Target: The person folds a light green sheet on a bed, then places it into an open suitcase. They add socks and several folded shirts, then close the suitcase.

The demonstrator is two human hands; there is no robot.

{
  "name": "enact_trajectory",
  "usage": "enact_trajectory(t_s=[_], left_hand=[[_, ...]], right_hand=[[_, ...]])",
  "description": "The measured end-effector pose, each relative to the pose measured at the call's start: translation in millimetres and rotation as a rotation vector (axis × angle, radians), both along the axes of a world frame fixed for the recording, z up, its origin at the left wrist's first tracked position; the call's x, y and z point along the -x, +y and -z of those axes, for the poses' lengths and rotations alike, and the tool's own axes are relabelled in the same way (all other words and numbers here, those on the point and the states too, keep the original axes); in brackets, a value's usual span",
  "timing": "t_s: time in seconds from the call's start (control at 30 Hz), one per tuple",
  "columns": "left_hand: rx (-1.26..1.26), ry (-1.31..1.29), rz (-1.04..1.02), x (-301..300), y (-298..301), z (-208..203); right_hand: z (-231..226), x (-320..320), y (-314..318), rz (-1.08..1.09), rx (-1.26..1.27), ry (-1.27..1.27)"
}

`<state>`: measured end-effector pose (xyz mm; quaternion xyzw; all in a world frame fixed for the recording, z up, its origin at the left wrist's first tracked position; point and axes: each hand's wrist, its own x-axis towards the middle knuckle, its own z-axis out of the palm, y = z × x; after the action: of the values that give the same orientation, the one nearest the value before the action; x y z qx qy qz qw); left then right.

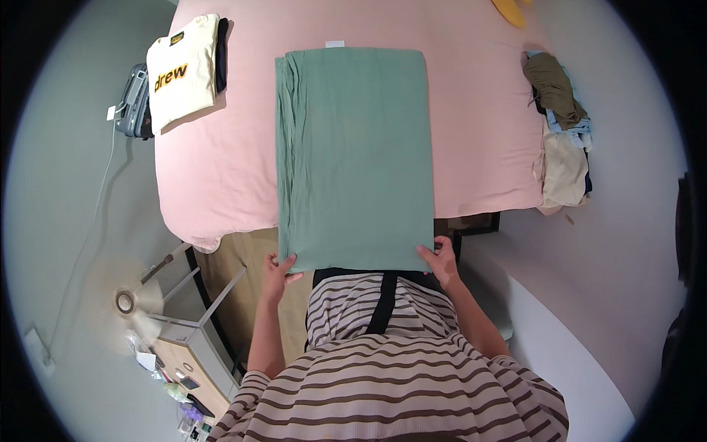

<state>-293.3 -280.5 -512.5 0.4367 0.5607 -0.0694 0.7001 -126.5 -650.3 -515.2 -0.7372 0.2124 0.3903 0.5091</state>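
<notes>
A green cloth, folded into a long rectangle, lies over the bed with its near end reaching past the bed edge toward my waist. Lengthwise creases run down its left side, and a small white tag sticks out at the far edge. My left hand pinches the near left corner, thumb on top. At the near right corner, my right hand grips the cloth the same way; the fingers underneath are partly hidden.
Pink sheeting covers the bed. Folded cream shirt lies at far left, beside a grey suitcase. Piled clothes sit along the right edge. A fan and a small wooden-topped table stand at lower left.
</notes>
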Motion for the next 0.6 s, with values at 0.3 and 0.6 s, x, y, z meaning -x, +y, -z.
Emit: enact_trajectory(t_s=[0.3,0.6], left_hand=[[0.232,-0.109,0.433,-108.4,77.6,-119.4],[0.230,-0.140,0.319,-259.7,143.6,-122.3]], right_hand=[[-103.1,-104.6,38.2,0.212,-0.344,0.056],[-89.3,-240.4,87.6,0.329,-0.574,0.009]])
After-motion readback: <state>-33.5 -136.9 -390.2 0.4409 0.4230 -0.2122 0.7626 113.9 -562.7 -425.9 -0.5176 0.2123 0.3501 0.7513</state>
